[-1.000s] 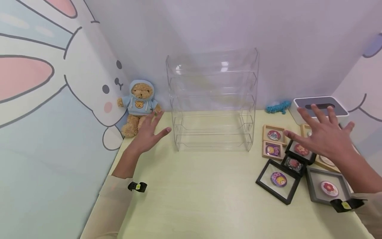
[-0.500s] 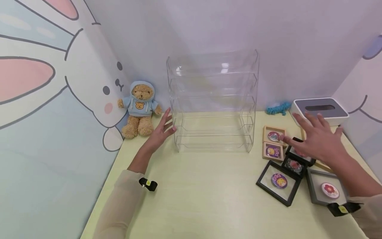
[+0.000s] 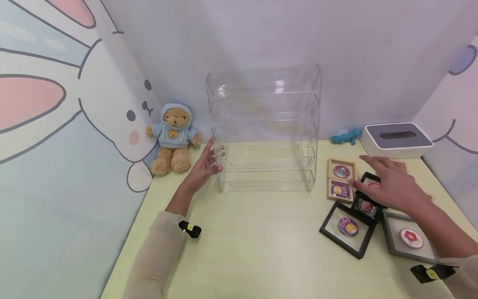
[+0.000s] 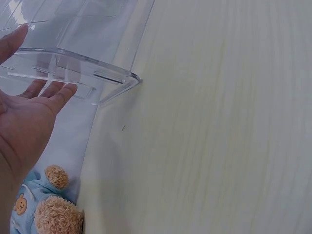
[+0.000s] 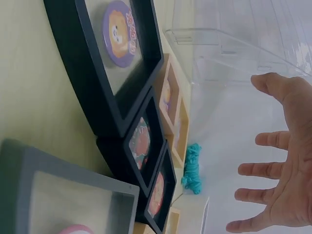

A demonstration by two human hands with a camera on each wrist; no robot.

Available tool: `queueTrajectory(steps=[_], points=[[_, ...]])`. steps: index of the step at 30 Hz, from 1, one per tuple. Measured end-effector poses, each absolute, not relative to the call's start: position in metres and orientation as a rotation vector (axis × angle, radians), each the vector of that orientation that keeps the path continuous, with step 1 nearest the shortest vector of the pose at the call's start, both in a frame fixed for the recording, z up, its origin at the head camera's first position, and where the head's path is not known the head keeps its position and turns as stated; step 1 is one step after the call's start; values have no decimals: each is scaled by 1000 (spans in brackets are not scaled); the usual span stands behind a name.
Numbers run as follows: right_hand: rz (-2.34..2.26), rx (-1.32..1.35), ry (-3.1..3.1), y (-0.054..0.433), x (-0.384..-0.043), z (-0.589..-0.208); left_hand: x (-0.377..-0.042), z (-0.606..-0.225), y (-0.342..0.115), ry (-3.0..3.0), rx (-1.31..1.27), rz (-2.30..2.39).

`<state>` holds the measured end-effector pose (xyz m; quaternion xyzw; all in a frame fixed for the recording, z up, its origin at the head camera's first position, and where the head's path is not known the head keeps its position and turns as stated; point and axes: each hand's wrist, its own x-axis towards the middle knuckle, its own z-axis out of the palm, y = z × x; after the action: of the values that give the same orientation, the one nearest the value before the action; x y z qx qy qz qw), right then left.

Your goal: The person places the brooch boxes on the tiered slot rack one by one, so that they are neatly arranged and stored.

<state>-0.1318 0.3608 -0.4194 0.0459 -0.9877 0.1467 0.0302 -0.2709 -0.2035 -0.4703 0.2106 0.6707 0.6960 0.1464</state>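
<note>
A tall clear acrylic shelf rack (image 3: 265, 170) with several tiers stands against the back wall. My left hand (image 3: 202, 170) is at its left side, thumb near the front edge and fingers stretched along the side panel. In the left wrist view, the fingertips (image 4: 68, 90) lie right at the clear panel. My right hand (image 3: 392, 185) hovers with fingers spread over a group of small display frames. Among these are a black frame (image 3: 334, 209) with a purple bear badge, a grey frame (image 3: 392, 245) with a flower badge, and a wooden frame (image 3: 328, 195). Nothing is in the right hand.
A teddy bear (image 3: 174, 137) in a blue hoodie sits left of the rack. At the back right are a blue rope bundle (image 3: 346, 137) and a white tissue box (image 3: 397, 141). Walls with rabbit drawings border the table (image 3: 254, 249).
My left hand has moved right, from in front of the teddy bear to the rack's left side. The right hand has come slightly lower and to the left over the frames.
</note>
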Motion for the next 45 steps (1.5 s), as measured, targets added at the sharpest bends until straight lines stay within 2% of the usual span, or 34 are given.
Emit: queueTrajectory(steps=[10,17,34,45], points=[[497,277,-2985,358,-102,-446,-272,-475,-202,1875,627,2071],[512,275,-2952,349,-84,-463,-273,-476,-202,1855,622,2089],[343,128,-3098,346,-58,-470,-273,-476,-204,1842,608,2080],[471,150,-2973,338,-51,-479,-272,-478,-204,1853,616,2081]])
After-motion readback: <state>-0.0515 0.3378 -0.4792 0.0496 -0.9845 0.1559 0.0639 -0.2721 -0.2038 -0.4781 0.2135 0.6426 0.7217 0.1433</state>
